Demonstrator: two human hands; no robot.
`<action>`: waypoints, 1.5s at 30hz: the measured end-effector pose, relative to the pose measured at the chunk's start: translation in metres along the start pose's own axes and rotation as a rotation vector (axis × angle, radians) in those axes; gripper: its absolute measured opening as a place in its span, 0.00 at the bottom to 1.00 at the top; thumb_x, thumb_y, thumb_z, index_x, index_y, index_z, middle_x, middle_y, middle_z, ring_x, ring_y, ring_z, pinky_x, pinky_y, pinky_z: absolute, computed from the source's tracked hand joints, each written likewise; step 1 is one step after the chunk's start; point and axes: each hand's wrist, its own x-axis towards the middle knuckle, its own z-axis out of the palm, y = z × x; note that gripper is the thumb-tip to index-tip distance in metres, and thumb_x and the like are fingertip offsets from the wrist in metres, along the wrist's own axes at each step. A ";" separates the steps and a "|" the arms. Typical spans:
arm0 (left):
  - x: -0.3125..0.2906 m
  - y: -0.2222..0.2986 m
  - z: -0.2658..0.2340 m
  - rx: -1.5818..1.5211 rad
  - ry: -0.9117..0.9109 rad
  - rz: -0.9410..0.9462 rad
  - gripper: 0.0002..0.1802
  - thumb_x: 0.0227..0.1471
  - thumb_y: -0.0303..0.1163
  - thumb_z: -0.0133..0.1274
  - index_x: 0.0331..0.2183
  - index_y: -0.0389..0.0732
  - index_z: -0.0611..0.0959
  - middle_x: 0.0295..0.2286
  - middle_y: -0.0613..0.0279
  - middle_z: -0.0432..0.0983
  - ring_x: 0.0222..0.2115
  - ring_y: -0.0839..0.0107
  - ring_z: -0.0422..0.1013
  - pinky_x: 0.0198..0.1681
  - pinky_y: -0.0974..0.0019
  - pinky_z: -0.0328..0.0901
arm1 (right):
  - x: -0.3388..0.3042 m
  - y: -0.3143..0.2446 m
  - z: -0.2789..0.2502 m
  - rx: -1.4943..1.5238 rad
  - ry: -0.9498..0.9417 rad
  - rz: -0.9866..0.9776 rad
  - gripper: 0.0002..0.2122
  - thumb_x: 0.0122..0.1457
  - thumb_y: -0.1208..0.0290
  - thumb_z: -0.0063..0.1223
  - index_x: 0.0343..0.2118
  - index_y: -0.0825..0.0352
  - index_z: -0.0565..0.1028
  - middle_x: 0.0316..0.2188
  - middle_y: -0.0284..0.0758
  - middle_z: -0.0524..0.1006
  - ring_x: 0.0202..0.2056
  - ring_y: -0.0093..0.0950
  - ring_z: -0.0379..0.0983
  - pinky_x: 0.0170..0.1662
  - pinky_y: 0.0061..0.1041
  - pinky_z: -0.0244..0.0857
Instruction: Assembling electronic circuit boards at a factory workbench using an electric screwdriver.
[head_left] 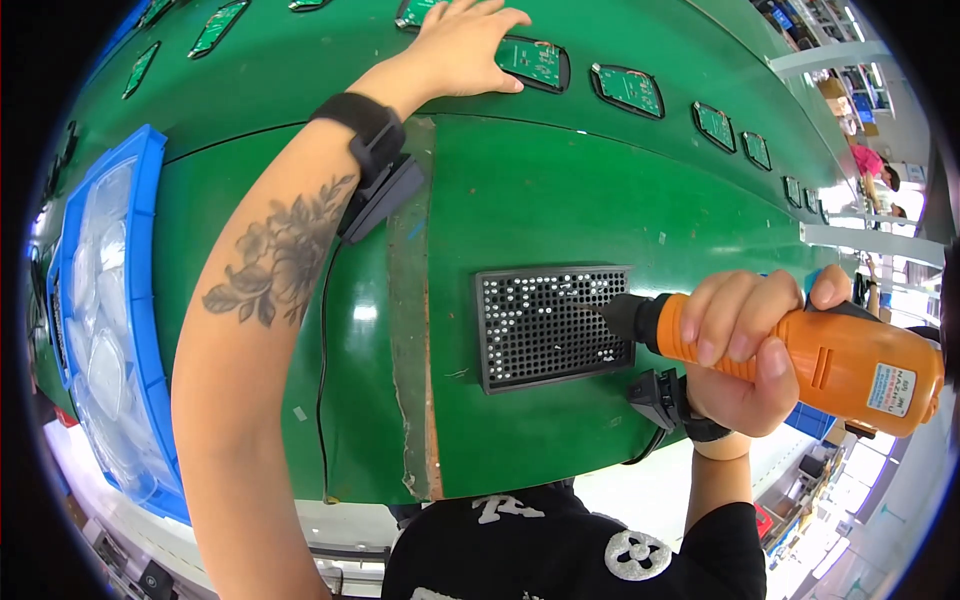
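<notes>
Grasping the orange screwdriver (850, 365) with bit (592, 308) over the screw tray (555, 375), the right hand (745, 345) should be aiming squarely; beyond the tray, the left hand (458, 52) is reaching open near a green board (540, 64).

a green workbench (540, 435) fills the middle of the room, a worn grey strip (410, 300) crossing its top (a patch of light glares off the surface). pale floor (640, 488) shows past the workbench's near edge. pale beams (830, 58) stand along its right side, with cluttered shelving (860, 100) beyond it and bright windows (865, 475) right of its near end.
</notes>
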 end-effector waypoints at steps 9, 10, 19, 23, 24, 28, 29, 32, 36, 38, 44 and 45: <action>0.007 0.037 -0.045 -0.173 -0.467 0.061 0.20 0.38 0.35 0.58 0.35 0.37 0.75 0.34 0.52 0.70 0.39 0.56 0.64 0.45 0.60 0.60 | 0.007 0.012 -0.006 -0.013 0.009 -0.019 0.19 0.52 0.72 0.49 0.41 0.56 0.52 0.17 0.30 0.64 0.19 0.27 0.65 0.29 0.32 0.65; 0.003 0.045 -0.064 -0.210 -0.458 0.041 0.19 0.38 0.34 0.58 0.35 0.36 0.75 0.33 0.53 0.70 0.38 0.56 0.64 0.45 0.60 0.60 | 0.007 0.013 -0.005 -0.002 0.001 -0.029 0.19 0.52 0.73 0.49 0.41 0.56 0.51 0.17 0.30 0.64 0.19 0.27 0.65 0.30 0.32 0.65; -0.104 0.160 -0.195 -0.397 -0.686 -0.111 0.23 0.25 0.29 0.62 0.32 0.40 0.76 0.43 0.48 0.66 0.41 0.49 0.65 0.41 0.56 0.64 | 0.003 0.018 -0.013 -0.028 0.002 -0.038 0.19 0.53 0.75 0.46 0.42 0.56 0.51 0.19 0.30 0.64 0.20 0.26 0.66 0.30 0.32 0.64; -0.147 0.187 -0.196 -0.505 -0.776 -0.173 0.22 0.28 0.30 0.62 0.33 0.40 0.76 0.44 0.47 0.65 0.42 0.51 0.64 0.43 0.57 0.64 | 0.004 0.025 -0.011 -0.001 -0.031 -0.052 0.19 0.53 0.75 0.46 0.43 0.56 0.51 0.19 0.30 0.65 0.20 0.27 0.66 0.30 0.32 0.64; -0.161 0.192 -0.190 -0.513 -0.744 -0.185 0.21 0.29 0.30 0.62 0.33 0.40 0.77 0.44 0.48 0.65 0.42 0.52 0.64 0.43 0.57 0.64 | 0.004 0.026 -0.011 -0.025 -0.041 -0.084 0.17 0.53 0.75 0.43 0.43 0.57 0.53 0.19 0.30 0.64 0.19 0.25 0.64 0.29 0.30 0.63; -0.188 0.214 -0.173 -0.490 -0.690 -0.219 0.21 0.32 0.29 0.61 0.34 0.40 0.77 0.44 0.48 0.65 0.43 0.52 0.63 0.44 0.57 0.63 | 0.005 0.027 -0.007 -0.071 -0.067 -0.146 0.14 0.53 0.73 0.39 0.43 0.60 0.56 0.18 0.29 0.62 0.18 0.22 0.61 0.26 0.25 0.59; -0.193 0.218 -0.166 -0.494 -0.689 -0.223 0.21 0.32 0.29 0.61 0.34 0.40 0.77 0.44 0.48 0.65 0.43 0.52 0.63 0.44 0.57 0.63 | 0.004 0.028 -0.007 -0.084 -0.066 -0.150 0.14 0.53 0.73 0.39 0.43 0.60 0.56 0.18 0.29 0.62 0.18 0.22 0.61 0.26 0.26 0.59; -0.202 0.233 -0.151 -0.394 -0.524 -0.284 0.13 0.39 0.27 0.53 0.33 0.37 0.78 0.44 0.47 0.65 0.45 0.56 0.62 0.44 0.60 0.63 | -0.002 0.027 -0.006 -0.097 -0.050 -0.177 0.14 0.53 0.72 0.40 0.43 0.61 0.57 0.18 0.29 0.63 0.18 0.21 0.62 0.26 0.25 0.60; -0.204 0.240 -0.142 -0.407 -0.455 -0.358 0.14 0.39 0.27 0.56 0.33 0.38 0.78 0.45 0.53 0.66 0.45 0.57 0.62 0.44 0.58 0.62 | -0.021 0.007 -0.018 -0.104 -0.137 -0.336 0.13 0.52 0.71 0.42 0.42 0.64 0.61 0.17 0.28 0.67 0.19 0.19 0.65 0.26 0.19 0.62; -0.206 0.241 -0.138 -0.417 -0.433 -0.343 0.14 0.38 0.27 0.57 0.33 0.39 0.78 0.44 0.55 0.66 0.45 0.57 0.62 0.44 0.58 0.61 | -0.039 -0.009 -0.016 0.059 -0.252 -0.519 0.10 0.51 0.70 0.49 0.35 0.66 0.65 0.19 0.29 0.68 0.18 0.20 0.66 0.22 0.20 0.63; -0.219 0.240 -0.135 -0.400 -0.374 -0.350 0.16 0.36 0.26 0.59 0.33 0.39 0.78 0.43 0.60 0.67 0.44 0.58 0.63 0.43 0.57 0.61 | -0.111 -0.025 0.010 0.149 -0.364 -0.427 0.18 0.50 0.81 0.51 0.42 0.63 0.60 0.16 0.33 0.69 0.11 0.24 0.65 0.15 0.25 0.66; -0.217 0.241 -0.134 -0.412 -0.372 -0.350 0.16 0.36 0.26 0.59 0.33 0.39 0.78 0.43 0.60 0.67 0.44 0.58 0.63 0.43 0.57 0.61 | -0.116 -0.029 0.015 0.139 -0.366 -0.421 0.18 0.50 0.81 0.51 0.42 0.63 0.60 0.16 0.33 0.69 0.11 0.24 0.65 0.15 0.25 0.66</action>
